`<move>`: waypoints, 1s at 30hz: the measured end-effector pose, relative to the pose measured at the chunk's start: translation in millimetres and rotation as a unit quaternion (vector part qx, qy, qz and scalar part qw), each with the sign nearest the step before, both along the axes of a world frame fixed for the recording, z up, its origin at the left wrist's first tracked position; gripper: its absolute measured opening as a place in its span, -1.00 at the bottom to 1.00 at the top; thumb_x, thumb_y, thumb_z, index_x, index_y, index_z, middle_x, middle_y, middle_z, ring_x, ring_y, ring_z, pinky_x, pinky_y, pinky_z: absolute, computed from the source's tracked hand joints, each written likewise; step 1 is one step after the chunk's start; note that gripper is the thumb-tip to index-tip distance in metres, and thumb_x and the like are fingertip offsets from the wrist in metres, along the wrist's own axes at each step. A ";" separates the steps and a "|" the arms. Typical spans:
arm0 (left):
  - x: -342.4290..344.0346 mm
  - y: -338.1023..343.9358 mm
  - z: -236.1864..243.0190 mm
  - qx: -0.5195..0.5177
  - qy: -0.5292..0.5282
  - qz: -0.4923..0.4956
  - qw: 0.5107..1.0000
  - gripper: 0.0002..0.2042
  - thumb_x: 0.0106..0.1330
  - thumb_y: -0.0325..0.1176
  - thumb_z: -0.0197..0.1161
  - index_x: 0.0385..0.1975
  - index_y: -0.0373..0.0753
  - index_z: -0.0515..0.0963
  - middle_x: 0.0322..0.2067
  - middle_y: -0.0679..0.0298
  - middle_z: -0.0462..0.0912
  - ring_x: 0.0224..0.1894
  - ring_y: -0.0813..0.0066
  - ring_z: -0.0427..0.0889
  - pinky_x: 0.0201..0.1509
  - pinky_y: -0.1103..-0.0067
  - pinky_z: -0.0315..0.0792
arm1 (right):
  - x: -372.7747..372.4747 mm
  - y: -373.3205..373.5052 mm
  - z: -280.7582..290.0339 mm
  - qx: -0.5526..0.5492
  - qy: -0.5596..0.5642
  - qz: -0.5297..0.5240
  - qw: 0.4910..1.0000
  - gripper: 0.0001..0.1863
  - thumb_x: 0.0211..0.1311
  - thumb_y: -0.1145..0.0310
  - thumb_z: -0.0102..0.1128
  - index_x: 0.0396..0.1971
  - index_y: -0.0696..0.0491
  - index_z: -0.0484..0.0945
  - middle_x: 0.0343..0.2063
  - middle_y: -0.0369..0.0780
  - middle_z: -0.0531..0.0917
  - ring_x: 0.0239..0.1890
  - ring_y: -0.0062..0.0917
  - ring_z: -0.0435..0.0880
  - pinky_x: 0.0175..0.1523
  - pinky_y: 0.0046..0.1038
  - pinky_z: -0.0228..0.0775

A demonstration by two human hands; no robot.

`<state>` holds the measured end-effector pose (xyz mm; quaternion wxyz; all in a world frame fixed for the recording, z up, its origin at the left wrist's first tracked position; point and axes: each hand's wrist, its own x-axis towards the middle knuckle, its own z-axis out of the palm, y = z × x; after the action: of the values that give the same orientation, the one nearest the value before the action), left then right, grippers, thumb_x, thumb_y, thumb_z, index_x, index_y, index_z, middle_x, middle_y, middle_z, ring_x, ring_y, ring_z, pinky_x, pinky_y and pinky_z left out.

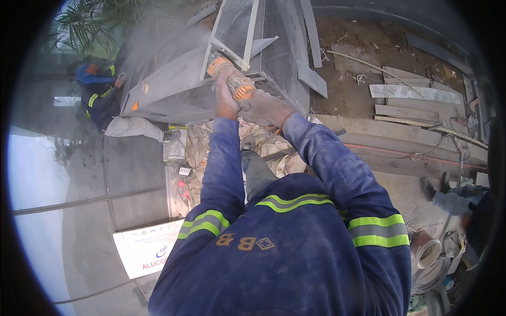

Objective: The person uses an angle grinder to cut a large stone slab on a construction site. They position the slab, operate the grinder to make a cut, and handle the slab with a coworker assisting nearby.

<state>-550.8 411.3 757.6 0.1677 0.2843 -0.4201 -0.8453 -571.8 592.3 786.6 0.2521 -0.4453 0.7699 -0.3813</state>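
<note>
Both my arms stretch forward to a dusty orange and grey angle grinder [238,83]. My left hand [225,96] is wrapped round its body near the front. Behind it, my right hand [265,109] grips the rear of the tool, powdered with pale dust. The grinder's front end meets the edge of a grey stone slab [230,54] in an angled stone structure; its disc cannot be made out. Pale dust hangs in the air to the left, over a broad grey panel [174,97].
At the left a co-worker [97,97] crouches by the panel. Crumpled sheeting [197,152] lies below my arms, near a white printed board [145,250]. Stone strips [416,94] lie at the right, above a bucket [426,250] and coiled hose [429,278]. Another person [469,203] is partly visible at the right edge.
</note>
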 end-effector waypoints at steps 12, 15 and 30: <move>-5.8 6.4 1.9 -0.002 -0.005 -0.005 1.000 -0.63 0.25 -0.19 0.23 -0.09 -0.31 0.40 -0.39 0.02 0.57 -0.41 0.07 0.66 -0.33 0.21 0.64 | -5.7 9.8 3.3 0.011 -0.024 -0.010 1.000 -0.27 0.09 -0.11 0.32 -0.09 0.36 0.57 -0.07 0.15 0.62 0.03 -0.05 0.65 0.07 -0.18 0.49; -1.4 29.5 15.0 0.007 -0.016 0.002 1.000 -0.64 0.26 -0.19 0.22 -0.12 -0.33 0.38 -0.42 0.02 0.57 -0.46 0.07 0.65 -0.39 0.22 0.63 | -2.3 20.5 2.5 0.013 -0.025 -0.015 1.000 -0.28 0.11 -0.09 0.31 -0.07 0.36 0.56 -0.06 0.17 0.60 0.05 -0.04 0.63 0.09 -0.17 0.48; -18.0 -4.7 0.6 -0.068 0.002 0.011 0.998 -0.61 0.27 -0.20 0.21 -0.04 -0.33 0.37 -0.37 0.02 0.56 -0.41 0.05 0.67 -0.36 0.22 0.64 | -17.7 -15.0 -5.5 0.018 -0.015 0.004 1.000 -0.43 0.08 -0.02 0.32 -0.21 0.27 0.62 -0.18 0.12 0.65 -0.08 -0.02 0.68 0.00 -0.15 0.53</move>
<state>-568.8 406.7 758.2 0.1969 0.2752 -0.4729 -0.8136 -589.5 577.3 781.1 0.2729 -0.4386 0.7707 -0.3730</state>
